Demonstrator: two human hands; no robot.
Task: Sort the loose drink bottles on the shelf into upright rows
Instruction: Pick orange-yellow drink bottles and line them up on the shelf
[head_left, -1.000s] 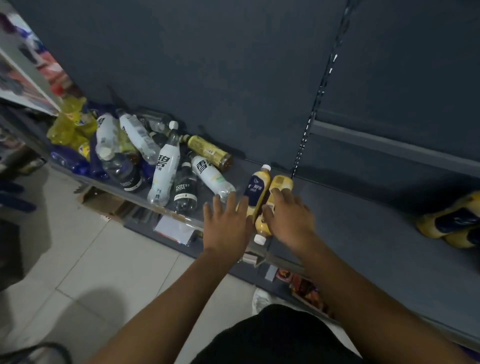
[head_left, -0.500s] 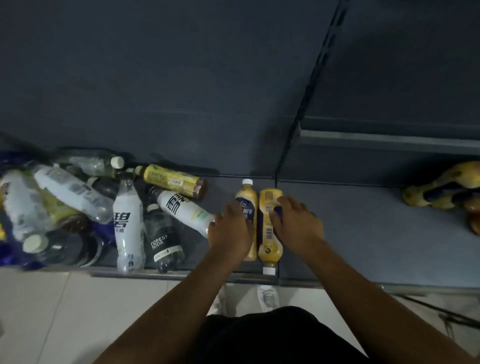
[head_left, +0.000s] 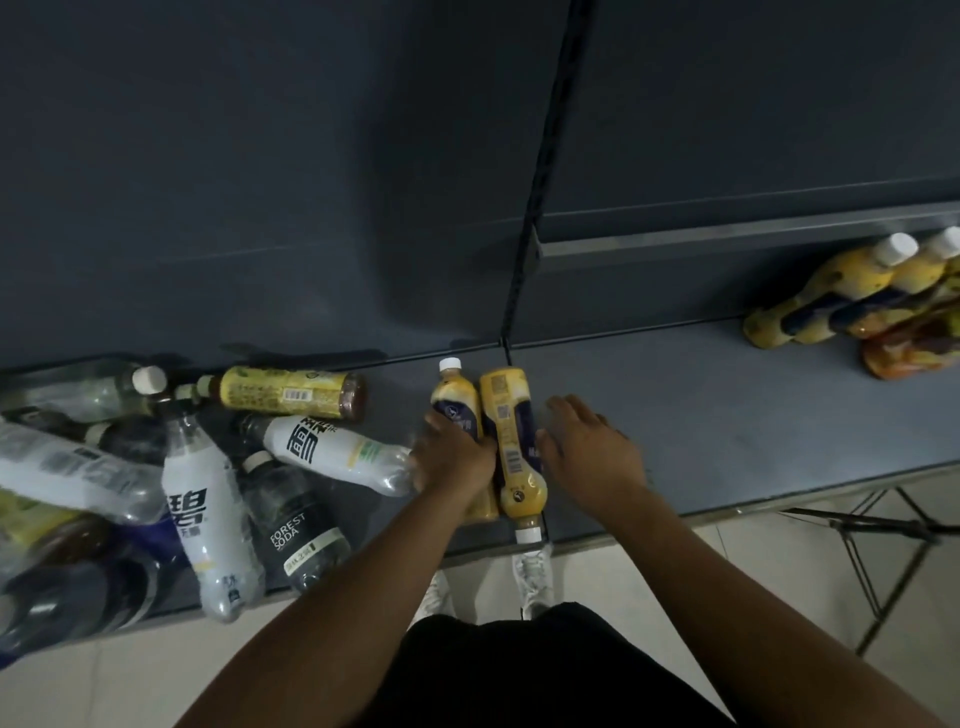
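Left hand (head_left: 457, 460) curls over the left yellow bottle (head_left: 454, 400), which lies flat on the shelf (head_left: 727, 415), cap pointing far. Right hand (head_left: 589, 452), fingers straight and spread, sits just right of the second yellow bottle (head_left: 511, 441) (cap pointing near); contact cannot be confirmed. Both bottles lie side by side, touching. Left: a heap of loose bottles, including a white bottle (head_left: 332, 452) and a dark soda bottle (head_left: 301, 530). Far right: grouped yellow bottles (head_left: 831, 296).
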